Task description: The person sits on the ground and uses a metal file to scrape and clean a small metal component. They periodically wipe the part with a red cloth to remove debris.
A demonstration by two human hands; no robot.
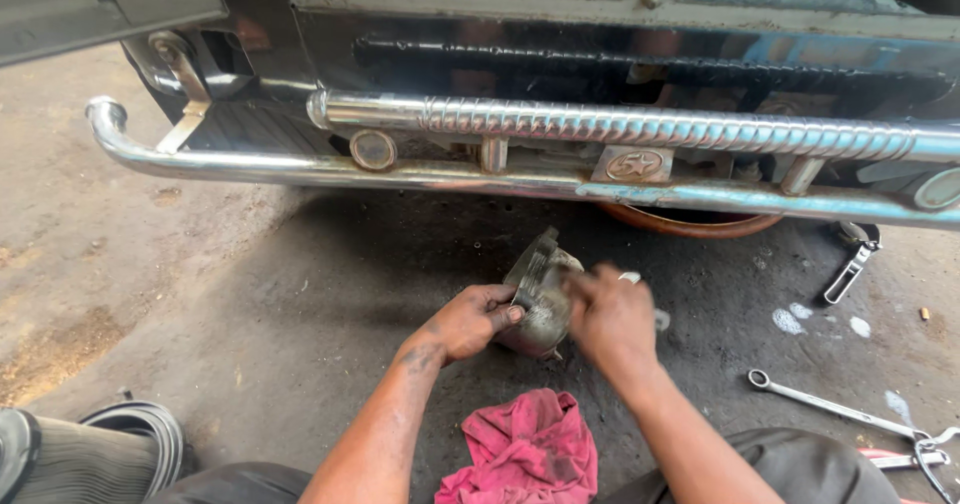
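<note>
Down on the oil-dark concrete floor, in the one head view that we have, we hold a round greasy metal part just below the middle of the frame, standing on the floor between our two hands. Our left hand comes in from about seven o'clock of the part and grips it, the fingers curled over its rim and the thumb pressed against its near side, so that hand is closed on it. Our right hand sits at three o'clock of the part, touching its top; it is blurred, the fingers look bent over the part, and we cannot tell whether they clasp it or pinch something small against it. A crumpled red rag lies on the floor at six o'clock of the part, near our forearms and apart from both hands. At twelve o'clock, well above the hands, runs the chrome bumper of a vehicle, two bright bars across the whole frame, the upper one ribbed like a spiral, with a small star plate fixed between them. A curved orange-brown rim shows under the bumper at about one o'clock. A ring spanner lies on the floor at four o'clock, well apart from the right hand, and a small shiny metal piece lies at two o'clock. A ribbed black sandal fills the corner at eight o'clock.
</note>
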